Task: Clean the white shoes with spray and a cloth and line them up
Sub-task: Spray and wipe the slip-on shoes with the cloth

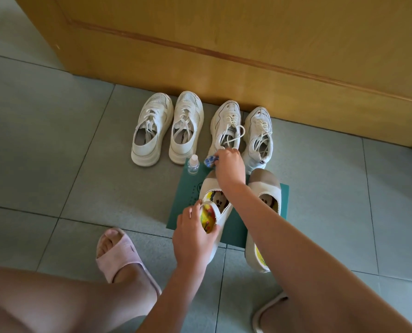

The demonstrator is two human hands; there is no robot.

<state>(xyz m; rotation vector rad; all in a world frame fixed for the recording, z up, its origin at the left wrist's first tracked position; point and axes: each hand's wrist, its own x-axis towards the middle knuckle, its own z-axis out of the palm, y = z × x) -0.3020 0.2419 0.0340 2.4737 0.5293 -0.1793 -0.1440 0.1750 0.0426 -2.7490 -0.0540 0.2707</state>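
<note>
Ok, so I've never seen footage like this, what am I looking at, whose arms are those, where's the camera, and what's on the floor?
No machine here: this is one picture from a camera worn on a person's head, looking down at their own bare arms. On the tiled floor, a left sneaker pair and a right sneaker pair, both white, stand in a row against a wooden panel. Nearer, two slip-on shoes lie on a green mat, with a small clear spray bottle standing at the mat's far corner. The left hand grips the heel of the left slip-on. The right hand pinches a crumpled blue and white cloth beside a sneaker's heel. A pink slipper is on one foot.
</note>
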